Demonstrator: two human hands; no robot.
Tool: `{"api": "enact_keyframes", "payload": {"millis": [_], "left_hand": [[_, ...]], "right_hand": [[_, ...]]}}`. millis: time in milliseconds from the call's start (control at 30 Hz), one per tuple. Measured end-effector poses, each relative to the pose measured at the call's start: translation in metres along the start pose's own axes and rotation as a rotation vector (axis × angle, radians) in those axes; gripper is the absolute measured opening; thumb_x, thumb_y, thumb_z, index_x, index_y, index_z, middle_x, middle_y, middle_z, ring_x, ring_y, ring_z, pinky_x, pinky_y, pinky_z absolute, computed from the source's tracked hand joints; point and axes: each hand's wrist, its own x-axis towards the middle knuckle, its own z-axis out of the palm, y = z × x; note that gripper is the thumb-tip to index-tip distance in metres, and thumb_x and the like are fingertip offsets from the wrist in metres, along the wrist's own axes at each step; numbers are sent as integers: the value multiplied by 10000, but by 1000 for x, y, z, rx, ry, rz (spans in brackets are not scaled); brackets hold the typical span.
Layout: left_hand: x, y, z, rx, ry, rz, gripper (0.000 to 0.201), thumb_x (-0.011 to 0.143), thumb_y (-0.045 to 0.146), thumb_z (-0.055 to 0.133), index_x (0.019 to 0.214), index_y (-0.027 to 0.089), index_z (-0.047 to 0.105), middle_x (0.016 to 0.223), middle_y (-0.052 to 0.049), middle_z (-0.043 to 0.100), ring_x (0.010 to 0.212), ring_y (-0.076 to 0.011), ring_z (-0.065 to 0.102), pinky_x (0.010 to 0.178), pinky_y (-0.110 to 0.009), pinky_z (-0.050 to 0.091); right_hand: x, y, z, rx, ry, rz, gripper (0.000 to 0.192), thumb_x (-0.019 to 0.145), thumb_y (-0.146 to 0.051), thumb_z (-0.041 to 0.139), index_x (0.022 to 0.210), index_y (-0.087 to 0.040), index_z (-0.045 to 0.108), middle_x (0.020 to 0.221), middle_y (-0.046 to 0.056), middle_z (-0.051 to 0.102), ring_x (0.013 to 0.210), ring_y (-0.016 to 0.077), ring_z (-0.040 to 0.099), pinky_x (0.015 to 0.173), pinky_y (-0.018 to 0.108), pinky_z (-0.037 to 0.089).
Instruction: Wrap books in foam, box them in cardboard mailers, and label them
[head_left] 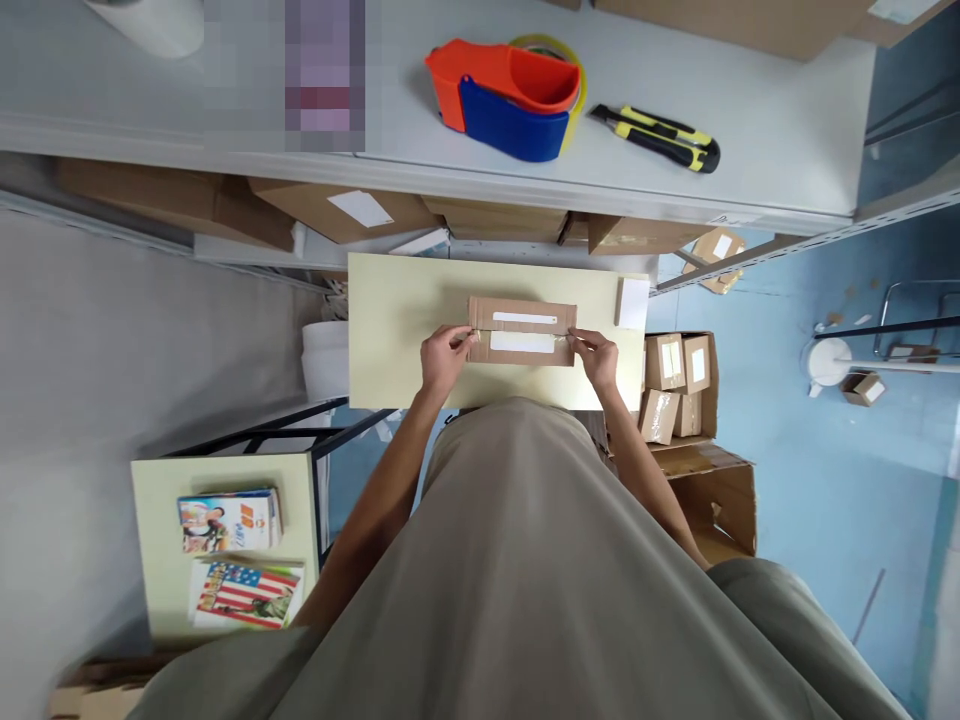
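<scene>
A small brown cardboard box [523, 329] lies on the pale yellow tabletop [397, 300] in front of me. Two white strips show on its upper face, with a seam running sideways between them. At the left end of that seam, my left hand [444, 357] pinches the cardboard between thumb and fingers. My right hand [598, 356] has closed the same way on the right end. Whether either hand also holds a bit of tape there is too small to tell. A white block or stack of slips [632, 303] sits at the table's right edge.
On the grey shelf [780, 130] beyond are an orange-and-blue tape dispenser [510, 100] and a yellow-black utility knife [660, 137]. Small boxes fill an open carton [709, 390] at right. Magazines [229, 522] lie on a side table at lower left.
</scene>
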Motion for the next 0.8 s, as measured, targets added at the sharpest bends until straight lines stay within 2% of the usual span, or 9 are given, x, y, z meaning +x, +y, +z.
{"api": "enact_keyframes", "payload": {"millis": [133, 300, 400, 467, 533, 600, 700, 800], "left_hand": [[-3, 0, -3, -20, -29, 14, 159, 988, 310, 787, 1089, 219, 869, 1187, -88, 876, 917, -218, 836, 924, -336, 655], [-11, -1, -5, 24, -67, -14, 145, 970, 318, 782, 1062, 233, 856, 1131, -96, 882, 895, -247, 835, 902, -357, 644], [-7, 1, -9, 22, -102, 5, 122, 936, 298, 790, 1035, 242, 835, 1063, -90, 871, 825, -249, 817, 877, -376, 651], [1, 7, -15, -4, -93, 25, 133, 901, 288, 798, 1026, 250, 821, 1046, -81, 857, 814, -244, 810, 855, -374, 666], [16, 19, -24, -37, -38, 56, 170, 883, 280, 792, 1049, 249, 818, 1110, -87, 843, 851, -240, 814, 866, -375, 683], [35, 41, -36, -77, 28, 104, 208, 904, 262, 755, 1102, 243, 819, 1205, -98, 831, 905, -234, 818, 913, -383, 691], [68, 91, -59, -174, 81, 240, 253, 979, 235, 681, 1194, 236, 813, 1277, -95, 835, 1007, -233, 823, 993, -392, 678], [97, 151, -82, -245, 141, 393, 263, 1031, 238, 654, 1239, 218, 813, 1261, -96, 848, 1034, -231, 822, 1013, -384, 667]], "right_hand": [[-8, -4, -5, -16, 8, 10, 507, 987, -642, 751, 1201, -205, 892, 1309, 160, 863, 1044, 303, 840, 985, 478, 714], [-18, -4, -5, -71, -13, -21, 575, 1008, -695, 689, 1192, -181, 869, 1319, 186, 848, 1071, 299, 832, 984, 481, 718], [-14, -10, -9, -100, -61, -69, 607, 990, -735, 690, 1121, -168, 860, 1253, 197, 837, 994, 296, 836, 915, 491, 736], [-6, -23, -15, -199, -74, -140, 591, 998, -736, 683, 1096, -182, 862, 1271, 196, 805, 939, 290, 836, 869, 499, 744], [7, -49, -22, -333, -51, -273, 543, 1042, -693, 649, 1138, -204, 865, 1355, 202, 761, 1038, 318, 834, 931, 539, 736], [23, -90, -29, -440, 5, -449, 489, 1095, -624, 605, 1242, -224, 846, 1432, 210, 726, 1239, 363, 789, 1069, 589, 691], [53, -169, -32, -508, 55, -710, 455, 1141, -522, 566, 1453, -241, 742, 1553, 213, 673, 1472, 384, 657, 1228, 618, 584], [90, -245, -19, -622, 20, -884, 544, 1126, -425, 588, 1617, -191, 588, 1664, 238, 594, 1579, 402, 546, 1319, 644, 468]]}}
